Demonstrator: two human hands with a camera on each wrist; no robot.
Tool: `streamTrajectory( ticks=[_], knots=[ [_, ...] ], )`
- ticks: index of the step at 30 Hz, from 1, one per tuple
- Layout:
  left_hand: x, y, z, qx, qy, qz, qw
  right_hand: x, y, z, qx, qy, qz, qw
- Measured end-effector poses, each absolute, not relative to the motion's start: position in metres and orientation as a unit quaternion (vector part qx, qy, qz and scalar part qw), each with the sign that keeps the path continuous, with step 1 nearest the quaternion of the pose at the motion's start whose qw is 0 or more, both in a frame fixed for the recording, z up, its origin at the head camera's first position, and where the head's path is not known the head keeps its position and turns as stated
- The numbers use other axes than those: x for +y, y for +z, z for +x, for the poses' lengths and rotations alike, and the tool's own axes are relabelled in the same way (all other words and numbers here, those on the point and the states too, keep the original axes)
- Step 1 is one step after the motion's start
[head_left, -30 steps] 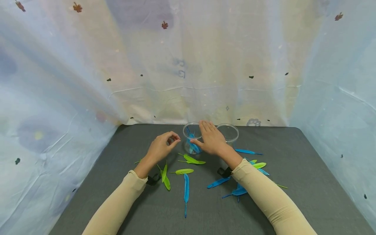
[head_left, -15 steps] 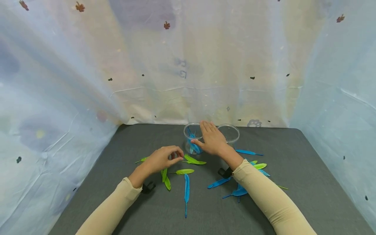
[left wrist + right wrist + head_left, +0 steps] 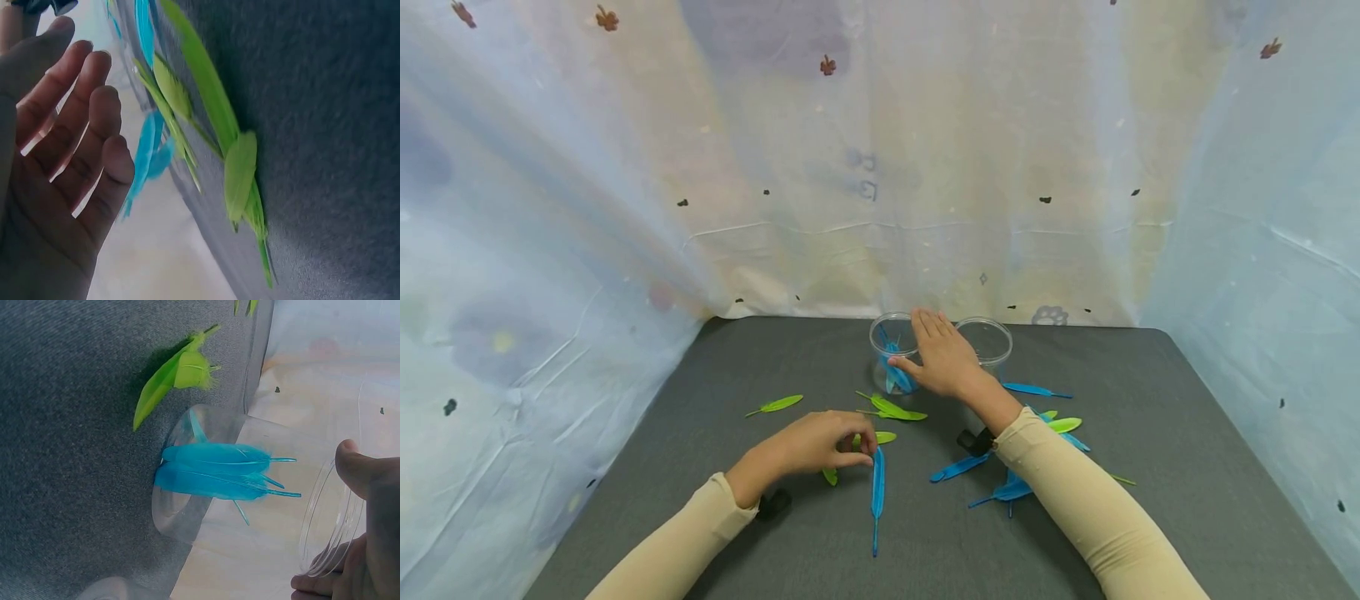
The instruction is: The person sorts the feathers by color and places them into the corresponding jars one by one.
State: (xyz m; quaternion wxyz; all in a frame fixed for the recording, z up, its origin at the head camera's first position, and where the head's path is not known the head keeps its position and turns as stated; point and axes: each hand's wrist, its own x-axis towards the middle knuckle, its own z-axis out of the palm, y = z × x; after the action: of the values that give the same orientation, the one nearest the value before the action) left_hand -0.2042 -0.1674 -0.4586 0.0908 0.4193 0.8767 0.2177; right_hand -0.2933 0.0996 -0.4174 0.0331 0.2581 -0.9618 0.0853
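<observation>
- Clock directions per head view.
- Left hand: at or just above the grey table, fingers loosely bent, thumb and fingers apart, nothing visible in it.
- Lone blue feather: on table at 4 o'clock from left hand, vane end just beside the fingertips, quill pointing to 6. Contact: can't tell.
- Green feathers near left hand: crossed pair on table, mostly hidden by it in head view; single green feather at 10; overlapping green pair at 2.
- Right hand: thumb and straight fingers spread apart, resting on the rim of the clear jar.
- Clear jar: upright, 9 o'clock from right hand. Blue feathers inside, quills up.
- Second clear jar: 2 o'clock from right hand, just beside it.
- Mixed blue and green feathers: 4 to 5 o'clock from right hand, partly under the sleeve.
- Patterned sheet: behind table, 12 o'clock.
</observation>
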Motion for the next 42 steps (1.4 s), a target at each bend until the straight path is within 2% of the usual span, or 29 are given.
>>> streamTrajectory(
  ticks=[8,19,32,42],
  knots=[
    [-0.156,-0.459,-0.188,0.848,0.200,0.471,0.138,0.101,-0.417,-0.293,-0.962,0.084,0.258,0.028],
    [-0.142,-0.457,-0.170,0.817,0.158,0.532,0.156,0.100,-0.416,-0.291,-0.962,0.085,0.258,0.029],
    [-0.138,-0.463,-0.166,0.810,0.134,0.551,0.150,0.099,-0.418,-0.293,-0.964,0.078,0.254,0.027],
    [-0.133,-0.464,-0.163,0.822,0.105,0.546,0.120,0.098,-0.418,-0.293,-0.963,0.078,0.255,0.032]
  ],
)
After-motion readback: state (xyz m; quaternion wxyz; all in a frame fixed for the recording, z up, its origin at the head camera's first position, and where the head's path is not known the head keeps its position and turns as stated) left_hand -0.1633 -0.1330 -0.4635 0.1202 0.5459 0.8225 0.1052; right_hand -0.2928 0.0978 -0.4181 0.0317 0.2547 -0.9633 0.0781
